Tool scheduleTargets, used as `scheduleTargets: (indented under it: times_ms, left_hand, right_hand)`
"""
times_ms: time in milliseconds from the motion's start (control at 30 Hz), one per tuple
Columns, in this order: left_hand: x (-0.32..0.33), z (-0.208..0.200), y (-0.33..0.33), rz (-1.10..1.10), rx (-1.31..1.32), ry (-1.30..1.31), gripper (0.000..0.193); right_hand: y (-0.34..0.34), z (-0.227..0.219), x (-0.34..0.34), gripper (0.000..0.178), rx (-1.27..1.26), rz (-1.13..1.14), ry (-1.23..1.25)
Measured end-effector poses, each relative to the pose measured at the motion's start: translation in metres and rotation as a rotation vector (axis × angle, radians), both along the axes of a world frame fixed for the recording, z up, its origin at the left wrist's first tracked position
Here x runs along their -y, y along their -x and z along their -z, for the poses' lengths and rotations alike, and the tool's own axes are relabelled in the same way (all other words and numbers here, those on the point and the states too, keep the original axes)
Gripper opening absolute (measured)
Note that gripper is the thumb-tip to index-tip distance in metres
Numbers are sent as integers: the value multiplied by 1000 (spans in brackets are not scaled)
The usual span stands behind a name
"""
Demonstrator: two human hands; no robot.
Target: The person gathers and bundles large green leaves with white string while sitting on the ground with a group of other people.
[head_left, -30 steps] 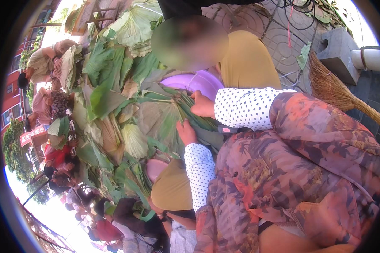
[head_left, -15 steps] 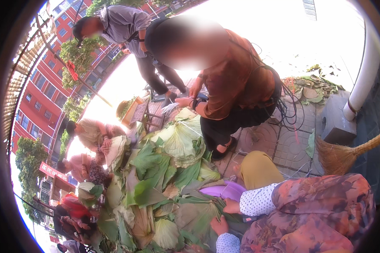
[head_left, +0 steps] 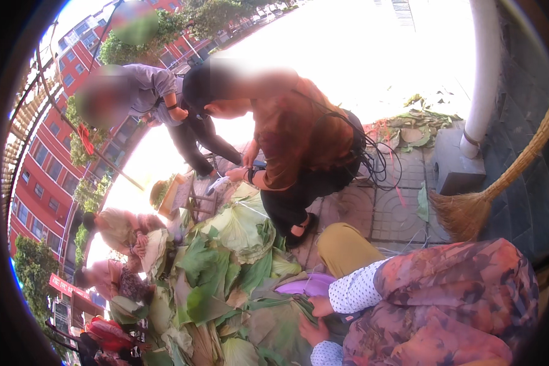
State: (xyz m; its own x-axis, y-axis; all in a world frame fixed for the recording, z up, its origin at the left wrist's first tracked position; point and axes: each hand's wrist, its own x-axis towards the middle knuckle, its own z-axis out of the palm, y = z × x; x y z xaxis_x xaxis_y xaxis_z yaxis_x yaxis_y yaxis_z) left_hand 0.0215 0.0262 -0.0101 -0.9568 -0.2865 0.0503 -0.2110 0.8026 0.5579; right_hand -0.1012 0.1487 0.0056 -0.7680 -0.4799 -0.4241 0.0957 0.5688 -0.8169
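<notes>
Leaves (head_left: 276, 324) against left hand (head_left: 313, 330) and right hand (head_left: 321, 306), mostly leftward of both, closure of grip unclear.

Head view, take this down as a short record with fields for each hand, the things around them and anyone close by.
Left hand: at the edge of a large dull-green leaf; grip unclear
Right hand: close beside the left, also at leaf edges; grip unclear
Near the hands: purple basin, partly covered by leaves
Beyond: spread pile of large leaves
Right side: straw broom, near a grey block
Close by: person in a rust-brown top
</notes>
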Motion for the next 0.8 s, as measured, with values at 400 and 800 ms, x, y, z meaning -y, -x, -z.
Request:
scheduleTargets:
  times_ms: [400, 800]
  left_hand:
    - [30, -4, -17, 99, -77, -81, 70]
    - [25, -137, -12, -190, -258, -425, 43]
  right_hand:
    - [-15, -52, 17, 62, -127, -75, 111]
    - [18, -311, -62, 28, -598, -184, 781]
